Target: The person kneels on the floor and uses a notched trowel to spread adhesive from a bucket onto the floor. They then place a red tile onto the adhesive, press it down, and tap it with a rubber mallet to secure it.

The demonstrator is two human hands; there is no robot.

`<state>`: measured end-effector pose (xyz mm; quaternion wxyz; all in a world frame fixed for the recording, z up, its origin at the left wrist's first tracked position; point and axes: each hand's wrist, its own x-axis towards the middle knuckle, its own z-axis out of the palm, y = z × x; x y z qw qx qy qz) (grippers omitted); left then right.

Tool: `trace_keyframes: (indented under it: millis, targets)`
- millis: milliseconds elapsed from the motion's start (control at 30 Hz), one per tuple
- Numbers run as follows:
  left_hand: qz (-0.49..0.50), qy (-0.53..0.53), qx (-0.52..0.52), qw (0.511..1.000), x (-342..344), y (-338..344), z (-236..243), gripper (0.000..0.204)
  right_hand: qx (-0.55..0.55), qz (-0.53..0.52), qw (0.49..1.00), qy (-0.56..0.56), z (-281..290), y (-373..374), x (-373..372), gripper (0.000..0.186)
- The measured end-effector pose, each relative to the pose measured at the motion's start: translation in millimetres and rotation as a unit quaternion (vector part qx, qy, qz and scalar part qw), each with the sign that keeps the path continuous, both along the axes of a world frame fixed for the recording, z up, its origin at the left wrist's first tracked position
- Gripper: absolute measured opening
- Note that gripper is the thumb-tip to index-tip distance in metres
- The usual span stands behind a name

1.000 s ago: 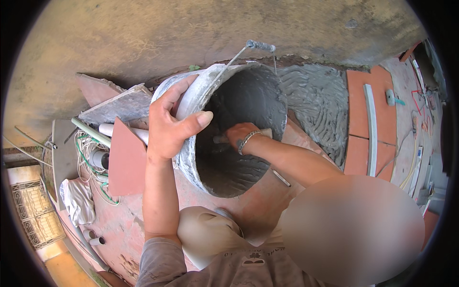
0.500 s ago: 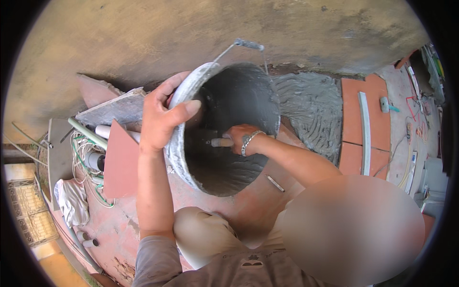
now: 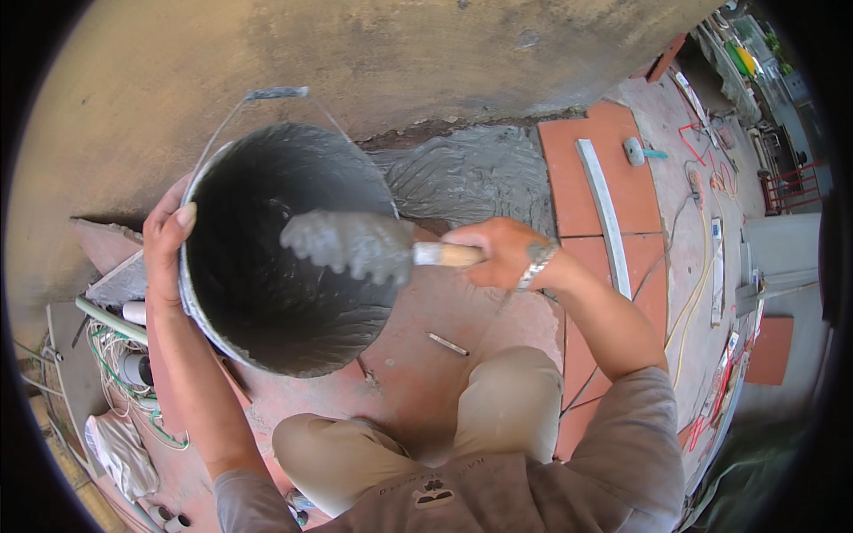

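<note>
My left hand [image 3: 169, 235] grips the left rim of a bucket [image 3: 258, 178], thumb over the edge, and the bucket's mouth is tipped toward me. Grey mortar coats the bucket's inside. In my right hand [image 3: 502, 255] is the wooden handle of a trowel [image 3: 449, 255]. Its blade is hidden under a heap of wet mortar [image 3: 346, 244], held over the bucket's mouth at its right side. Beyond the bucket, a bed of ridged grey mortar [image 3: 480, 178] lies along the foot of the wall.
Red tiles [image 3: 586, 209] lie right of the mortar bed, bearing a long metal straightedge [image 3: 604, 218] and a mallet [image 3: 634, 152]. A pen-like stick [image 3: 447, 344] is on the floor before my knees. Coiled cables [image 3: 111, 355] and a white bag [image 3: 123, 453] sit at the left.
My right hand has come up out of the bucket, bringing the trowel out loaded with mortar. My view has swung right, and the bucket appears farther left.
</note>
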<state>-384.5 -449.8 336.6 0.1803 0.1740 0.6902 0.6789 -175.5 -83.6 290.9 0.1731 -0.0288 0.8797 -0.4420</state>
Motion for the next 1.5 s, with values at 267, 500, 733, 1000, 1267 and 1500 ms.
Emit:
trace_keyframes:
  millis: [267, 500, 733, 1000, 1267, 1500]
  targets:
    - [0.013, 0.055, -0.052, 0.997, -3, -7, -1, 0.074, 0.037, -0.261, 0.957, -0.119, -44, 107, 113, 0.032]
    - [-0.014, 0.080, -0.095, 0.992, -16, -22, -10, 0.077, 0.272, -0.353, 0.885, -0.138, -168, 136, 154, 0.031]
    - [-0.021, 0.077, -0.093, 0.993, -24, -35, -20, 0.077, 0.438, -0.392, 0.804, -0.085, -229, 120, 158, 0.029]
    - [-0.033, 0.074, -0.080, 0.994, -27, -41, -20, 0.077, 0.344, -0.390, 0.836, -0.176, -205, 92, 148, 0.024]
    - [0.010, 0.013, -0.009, 1.000, -13, -28, -22, 0.076, 0.356, -0.354, 0.833, -0.231, -225, 122, 131, 0.028]
    - [-0.027, 0.045, -0.043, 0.998, -10, -23, -14, 0.080, 0.361, -0.391, 0.818, -0.217, -208, 138, 112, 0.025]
